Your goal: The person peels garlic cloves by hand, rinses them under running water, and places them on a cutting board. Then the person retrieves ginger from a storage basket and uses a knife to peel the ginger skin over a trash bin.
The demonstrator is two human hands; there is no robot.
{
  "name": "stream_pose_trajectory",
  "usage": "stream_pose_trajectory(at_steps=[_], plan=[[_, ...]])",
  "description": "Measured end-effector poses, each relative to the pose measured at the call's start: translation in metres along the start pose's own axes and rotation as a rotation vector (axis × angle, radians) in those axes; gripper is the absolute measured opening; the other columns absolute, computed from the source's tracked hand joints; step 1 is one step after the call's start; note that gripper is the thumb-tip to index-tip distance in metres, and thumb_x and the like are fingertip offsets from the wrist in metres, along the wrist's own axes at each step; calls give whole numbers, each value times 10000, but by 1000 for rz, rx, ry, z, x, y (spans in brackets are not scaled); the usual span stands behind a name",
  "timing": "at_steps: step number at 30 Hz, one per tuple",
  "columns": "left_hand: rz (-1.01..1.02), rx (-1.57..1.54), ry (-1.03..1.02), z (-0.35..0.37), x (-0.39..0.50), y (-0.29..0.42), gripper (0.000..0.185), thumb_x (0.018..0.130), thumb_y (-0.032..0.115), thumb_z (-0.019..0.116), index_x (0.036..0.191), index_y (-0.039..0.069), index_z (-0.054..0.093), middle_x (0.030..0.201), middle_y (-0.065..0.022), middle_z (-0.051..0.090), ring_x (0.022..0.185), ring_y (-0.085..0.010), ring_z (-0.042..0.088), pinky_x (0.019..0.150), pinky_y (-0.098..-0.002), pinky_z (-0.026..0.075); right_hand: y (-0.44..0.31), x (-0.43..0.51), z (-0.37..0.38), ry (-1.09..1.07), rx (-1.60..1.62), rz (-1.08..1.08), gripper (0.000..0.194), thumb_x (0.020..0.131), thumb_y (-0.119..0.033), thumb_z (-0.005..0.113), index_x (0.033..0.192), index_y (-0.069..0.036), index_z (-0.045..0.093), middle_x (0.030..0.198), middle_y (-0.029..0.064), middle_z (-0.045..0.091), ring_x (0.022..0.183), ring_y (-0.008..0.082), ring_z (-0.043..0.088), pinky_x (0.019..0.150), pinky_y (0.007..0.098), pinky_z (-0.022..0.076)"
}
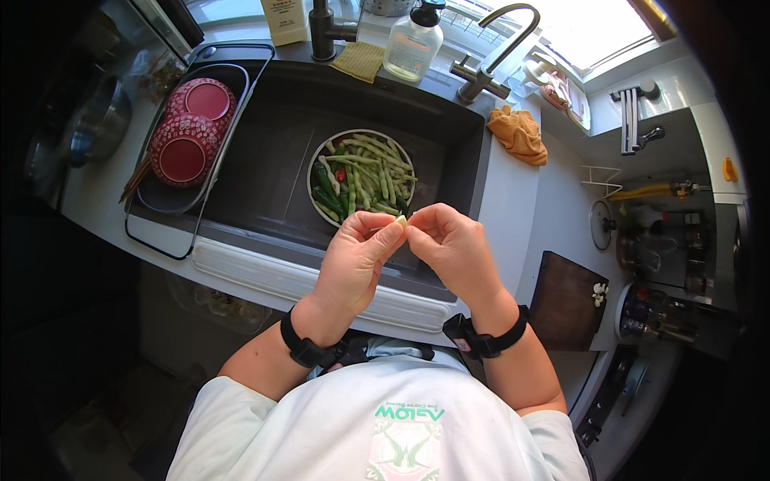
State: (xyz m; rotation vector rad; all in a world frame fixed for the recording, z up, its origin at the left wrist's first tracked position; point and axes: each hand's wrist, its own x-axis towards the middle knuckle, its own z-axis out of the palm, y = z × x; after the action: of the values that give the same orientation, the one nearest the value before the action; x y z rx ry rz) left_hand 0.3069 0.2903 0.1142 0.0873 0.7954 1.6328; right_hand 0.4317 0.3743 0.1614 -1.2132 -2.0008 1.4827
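Between the fingertips of both hands is a small pale garlic clove [401,221], held over the near side of the sink [252,174]. My left hand [360,258] pinches it between thumb and index finger. From the other side, the thumb and finger of my right hand [457,249] grip its edge. Just beyond my fingers, a round white-rimmed bowl [310,174] rests in the sink, filled with green beans [385,171], green peppers [325,195] and some red pieces. My fingertips hide part of its near rim.
Two red patterned bowls [185,159] lie upside down in a drain rack [207,192] on the left, beside chopsticks [135,177]. At the back stand a soap bottle [412,48] and a faucet [481,78]. An orange cloth [518,135] and a cutting board [562,312] with several garlic cloves [600,293] lie right.
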Motion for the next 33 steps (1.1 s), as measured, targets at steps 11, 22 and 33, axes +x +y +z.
stream_pose_trajectory(at_steps=[11, 22, 33], plan=[[45, 102, -43, -5, 0, 1, 133, 897, 81, 663, 987, 59, 568, 965, -40, 625, 883, -101, 602, 855, -246, 493, -4, 5, 6, 88, -392, -310, 79, 814, -55, 630, 821, 23, 636, 696, 50, 641, 598, 84, 572, 544, 236, 469], [-202, -186, 24, -16, 6, 13, 189, 971, 220, 560, 1060, 54, 562, 915, -40, 611, 801, -117, 610, 709, -210, 543, 36, 20, -7, -59, -431, -23, 105, 816, -52, 619, 904, -11, 659, 759, 38, 652, 677, 156, 603, 602, 293, 482], [-190, -272, 117, -16, 2, 21, 196, 979, 239, 548, 1063, 64, 579, 872, -35, 604, 740, -118, 572, 623, -222, 504, 72, 31, -14, -143, -463, 61, 175, 772, -66, 602, 929, -27, 668, 1071, 120, 663, 1052, 291, 574, 875, 379, 468]])
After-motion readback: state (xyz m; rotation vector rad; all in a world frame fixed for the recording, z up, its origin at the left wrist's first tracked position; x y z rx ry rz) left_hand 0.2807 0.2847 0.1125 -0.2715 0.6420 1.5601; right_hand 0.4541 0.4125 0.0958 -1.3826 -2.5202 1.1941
